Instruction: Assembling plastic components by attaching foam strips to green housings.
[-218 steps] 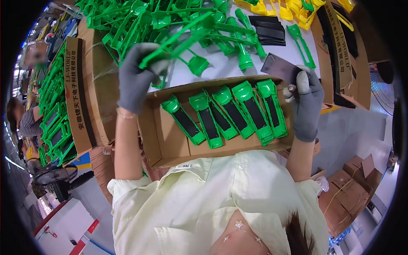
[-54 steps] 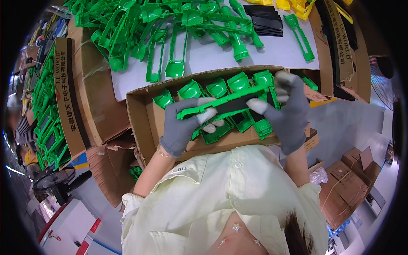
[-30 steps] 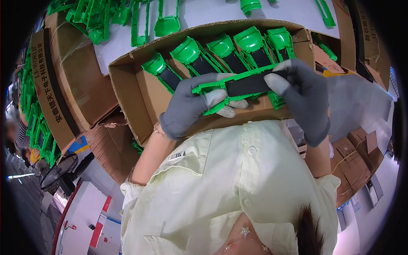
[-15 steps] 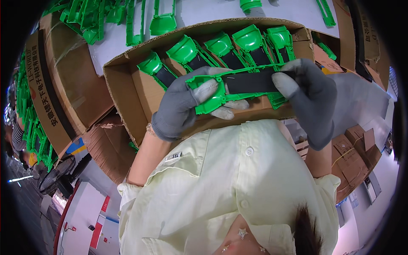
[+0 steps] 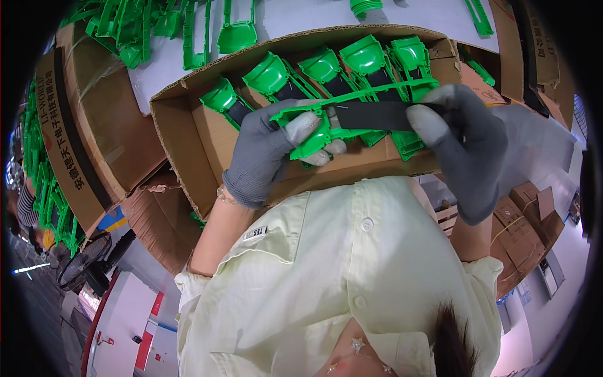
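Both my hands wear grey gloves with pale fingertips, and they are raised over a cardboard box. My left hand (image 5: 259,154) is closed on the wide cupped end of a green plastic frame (image 5: 314,146), its thumb over the edge. Between the thumb and fingers of my right hand (image 5: 468,147) is the right end of a flat black strip (image 5: 374,117). The strip's left end reaches the cupped end of the frame. Above it runs the frame's long upper rail, tilted up to the right. The fingers of my right hand behind the strip are partly hidden.
Several green frames with black strips (image 5: 380,78) lie in a row in the cardboard box (image 5: 217,143). More green parts (image 5: 237,38) are on the white table (image 5: 282,19) behind it. A big carton (image 5: 94,119) stands left; folded cartons (image 5: 524,235) are at lower right.
The green frame has tilted, its right end rising. The black strip has shifted slightly right and now slants down to the right, apart from the upper rail. My right hand has moved slightly right.
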`<state>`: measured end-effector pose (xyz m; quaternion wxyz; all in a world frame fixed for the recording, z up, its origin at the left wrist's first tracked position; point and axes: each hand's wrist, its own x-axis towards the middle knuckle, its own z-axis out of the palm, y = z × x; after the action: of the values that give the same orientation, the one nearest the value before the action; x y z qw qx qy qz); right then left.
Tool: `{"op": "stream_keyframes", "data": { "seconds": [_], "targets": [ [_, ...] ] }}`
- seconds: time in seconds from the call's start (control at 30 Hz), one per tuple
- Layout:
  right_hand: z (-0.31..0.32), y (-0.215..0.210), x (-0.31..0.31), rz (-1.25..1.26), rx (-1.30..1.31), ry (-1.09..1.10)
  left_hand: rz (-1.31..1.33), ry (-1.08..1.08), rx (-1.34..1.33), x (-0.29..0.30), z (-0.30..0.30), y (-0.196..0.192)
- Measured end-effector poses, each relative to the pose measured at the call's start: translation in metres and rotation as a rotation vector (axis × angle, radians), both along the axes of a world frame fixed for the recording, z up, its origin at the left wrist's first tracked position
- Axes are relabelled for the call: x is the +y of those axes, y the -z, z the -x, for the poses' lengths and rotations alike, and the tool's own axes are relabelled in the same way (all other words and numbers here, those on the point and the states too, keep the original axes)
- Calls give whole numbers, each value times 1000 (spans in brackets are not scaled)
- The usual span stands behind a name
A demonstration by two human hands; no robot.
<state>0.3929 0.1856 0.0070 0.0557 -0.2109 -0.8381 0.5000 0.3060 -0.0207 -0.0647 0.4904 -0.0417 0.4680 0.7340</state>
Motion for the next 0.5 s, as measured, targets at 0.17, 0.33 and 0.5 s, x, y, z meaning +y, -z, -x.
{"op": "stream_keyframes", "data": {
  "seconds": [0.17,0.33,0.5],
  "targets": [
    [-2,0,2,69,7,9,-47,-28,-20,3,0,-1],
    [0,-1,0,-5,-84,-20,-4,-23,-16,4,0,-5],
    [-1,2,-4,-252,-69,-79,-29,-11,-36,3,-2,-3]
  ]
}}
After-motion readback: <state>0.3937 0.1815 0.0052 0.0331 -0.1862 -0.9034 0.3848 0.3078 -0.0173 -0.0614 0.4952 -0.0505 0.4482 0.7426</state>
